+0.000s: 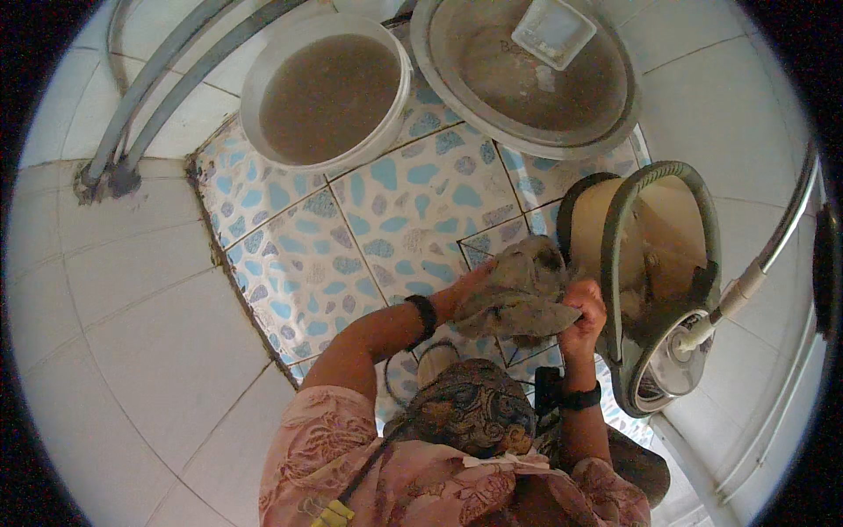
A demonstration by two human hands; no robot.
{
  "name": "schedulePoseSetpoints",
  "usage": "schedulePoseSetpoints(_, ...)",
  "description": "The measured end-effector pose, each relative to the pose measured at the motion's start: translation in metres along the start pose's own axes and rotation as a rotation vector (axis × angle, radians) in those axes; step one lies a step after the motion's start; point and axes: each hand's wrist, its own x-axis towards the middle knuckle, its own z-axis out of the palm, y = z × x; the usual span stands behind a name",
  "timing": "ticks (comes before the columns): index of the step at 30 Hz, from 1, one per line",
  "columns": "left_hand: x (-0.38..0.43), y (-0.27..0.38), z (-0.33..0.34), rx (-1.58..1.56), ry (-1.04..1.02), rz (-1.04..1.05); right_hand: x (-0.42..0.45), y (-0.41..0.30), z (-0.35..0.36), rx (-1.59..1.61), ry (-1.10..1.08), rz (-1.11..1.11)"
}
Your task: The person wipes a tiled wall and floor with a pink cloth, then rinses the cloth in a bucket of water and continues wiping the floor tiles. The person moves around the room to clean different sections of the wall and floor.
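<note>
A dirty grey-brown cloth (520, 290) hangs bunched between my two hands, over the tiled floor. My right hand (585, 313) has its fingers closed on the cloth's right edge. At the cloth's left side is my left hand (475, 280), holding it from behind, with most of its fingers covered by the fabric. Just right of my right hand stands a mop bucket (612, 263) with a thick green rim, beige inner walls and a round metal-and-clear spinner part (678, 359). A metal mop pole (777, 240) rises from that part.
A white tub (402, 99) of murky water stands at the back left. Beside it is a large round basin (625, 132) of murky water, with a small white square container (556, 33) in it. Grey pipes (148, 89) run up the left wall. White tiled walls enclose the patterned floor (421, 191).
</note>
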Motion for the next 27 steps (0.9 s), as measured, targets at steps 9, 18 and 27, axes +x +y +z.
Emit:
schedulePoseSetpoints(9, -0.012, -0.152, -0.147, 0.585, 0.608, -0.284, 0.102, -0.047, 0.033, -0.066, 0.15, -0.318)
schedulePoseSetpoints(18, -0.176, -0.023, -0.008, 0.234, 0.201, 0.083, 0.142, -0.038, 0.094, -0.48, -0.276, -0.179)
schedulePoseSetpoints(27, -0.141, -0.12, -0.115, 0.542, 0.912, -0.552, 0.073, 0.008, 0.096, -0.368, -0.452, -0.05)
